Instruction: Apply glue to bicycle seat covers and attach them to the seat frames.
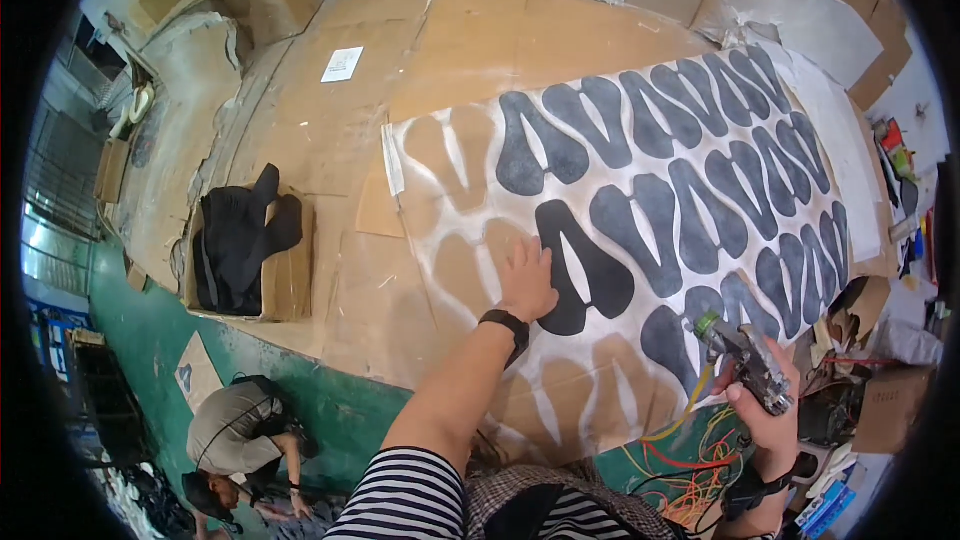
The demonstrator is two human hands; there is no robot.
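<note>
Striped sleeve [398, 498] nearest, spray gun [752, 364] slants forward-left.

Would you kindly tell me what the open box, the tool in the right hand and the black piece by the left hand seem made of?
Open box: likely cardboard, matte brown, from its plain papery walls. Tool: probably metal, since its grey body shows bright glints; its green part might be plastic. Black piece: perhaps foam or fabric, flat and evenly matte.

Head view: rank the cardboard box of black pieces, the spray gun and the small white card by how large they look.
Largest to smallest:
1. Cardboard box
2. Spray gun, perhaps enlarged by nearness to the camera
3. White card
</note>
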